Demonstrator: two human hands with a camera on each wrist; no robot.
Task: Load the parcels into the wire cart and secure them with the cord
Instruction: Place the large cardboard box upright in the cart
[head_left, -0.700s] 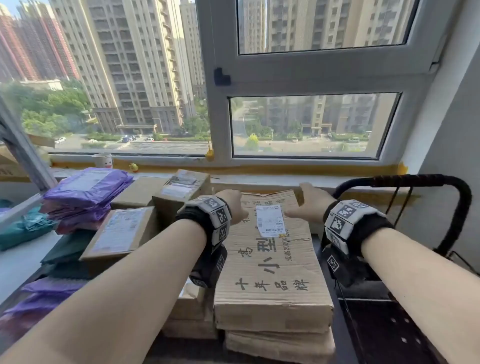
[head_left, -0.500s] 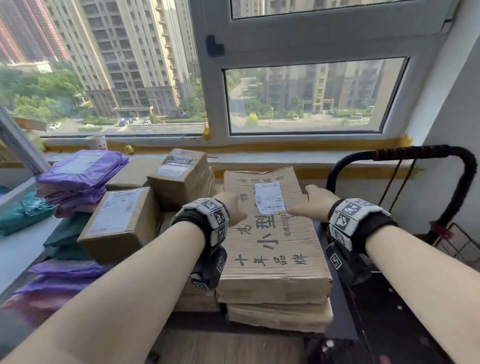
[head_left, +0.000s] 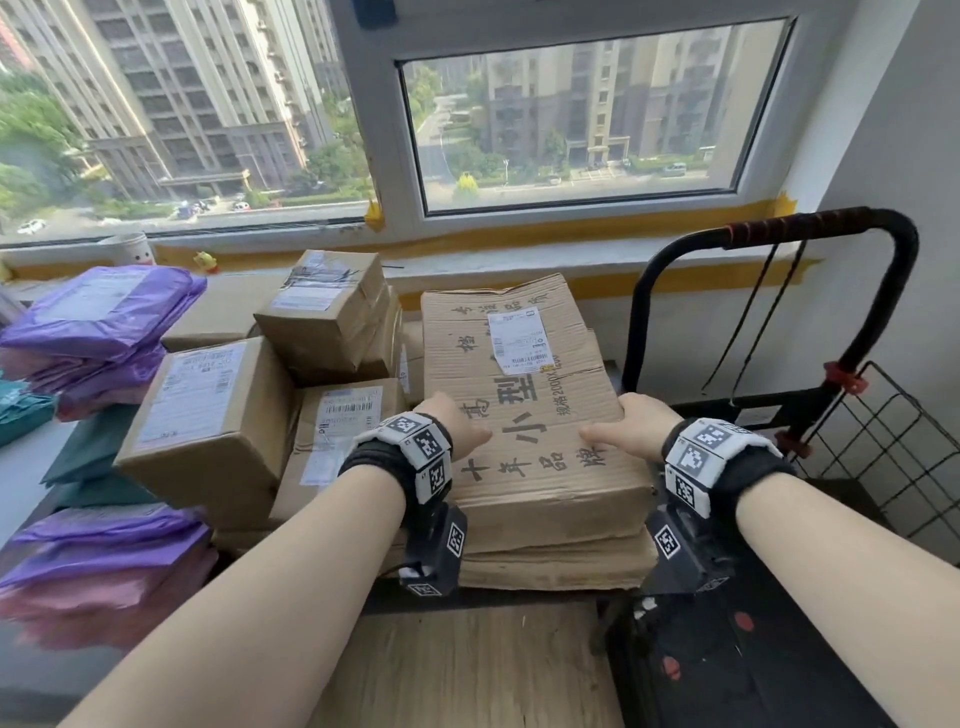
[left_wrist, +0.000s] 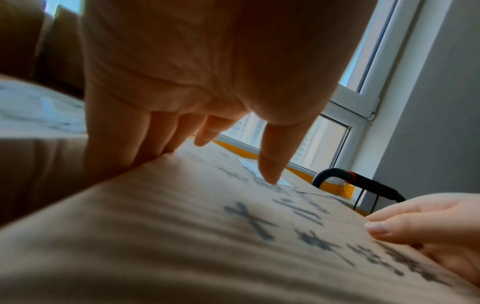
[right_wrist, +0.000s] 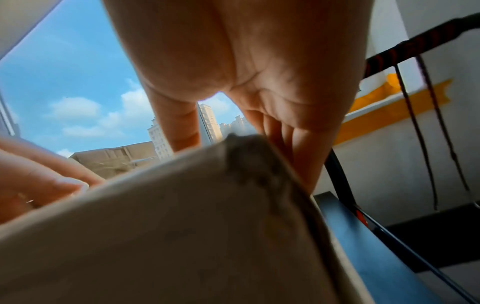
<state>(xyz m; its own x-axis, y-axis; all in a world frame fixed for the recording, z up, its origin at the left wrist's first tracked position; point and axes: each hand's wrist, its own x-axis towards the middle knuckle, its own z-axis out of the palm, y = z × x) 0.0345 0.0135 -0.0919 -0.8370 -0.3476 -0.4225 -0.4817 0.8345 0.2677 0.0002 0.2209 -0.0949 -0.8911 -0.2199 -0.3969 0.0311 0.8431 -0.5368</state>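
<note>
Two bare hands grip the top flat cardboard parcel (head_left: 524, 405) of a small stack, one on each long side. The left hand (head_left: 457, 428) lies at the parcel's left edge, its thumb resting on the printed top face while the fingers (left_wrist: 122, 139) reach down over the side; the left wrist view shows this clearly. The right hand (head_left: 631, 428) mirrors it on the right edge, thumb on top and fingers (right_wrist: 293, 148) wrapped down the side wall. This parcel carries large black printed characters and a white shipping label (head_left: 517, 340) near its far end, and it sits on another flat cardboard parcel (head_left: 561, 569) beneath. To the left stand several smaller brown boxes (head_left: 208, 421) with labels, piled against one another, and further left lie purple plastic mailer bags (head_left: 104, 317) in two heaps. Just beside the stack on the right is the black wire cart (head_left: 893, 447), its curved handle (head_left: 800, 231) rising near the window sill, with a thin dark cord (head_left: 753, 322) hanging from the handle bar. A window (head_left: 571, 114) behind looks out on tall apartment blocks.
</note>
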